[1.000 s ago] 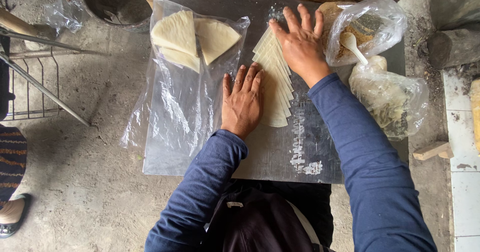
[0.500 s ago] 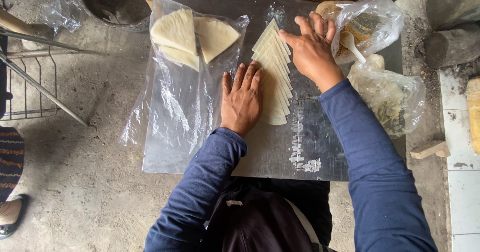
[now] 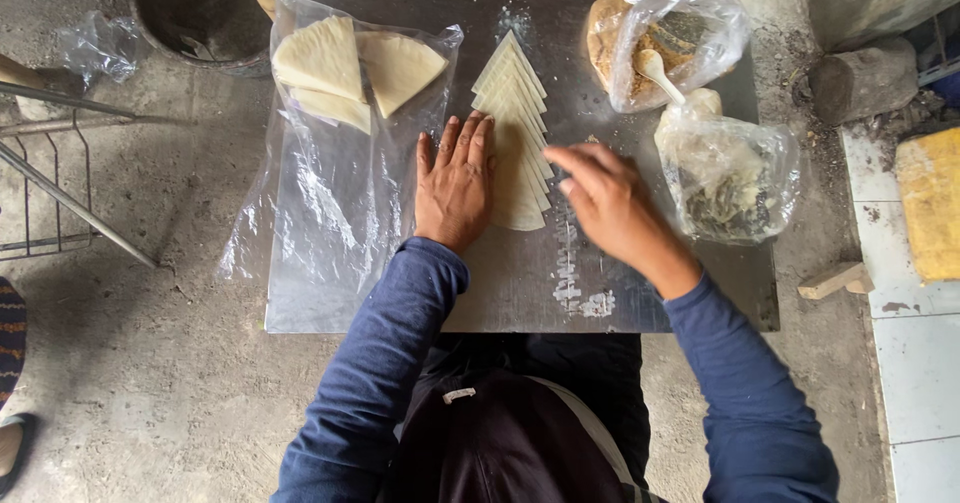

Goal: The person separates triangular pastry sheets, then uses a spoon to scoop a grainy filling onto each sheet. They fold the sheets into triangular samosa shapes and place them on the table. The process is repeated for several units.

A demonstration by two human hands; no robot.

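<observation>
Many thin triangular dough sheets (image 3: 515,138) fanned mid-board, toward far edge | left hand (image 3: 455,185) spread flat, pressing them | right hand (image 3: 608,203) loosely curled, empty | soft, light, tear-prone: probably lift by a corner

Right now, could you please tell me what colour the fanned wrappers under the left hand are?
Pale cream wrappers, seen best in the head view.

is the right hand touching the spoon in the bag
No, the right hand hovers by the fanned dough triangles, apart from the spoon.
</observation>
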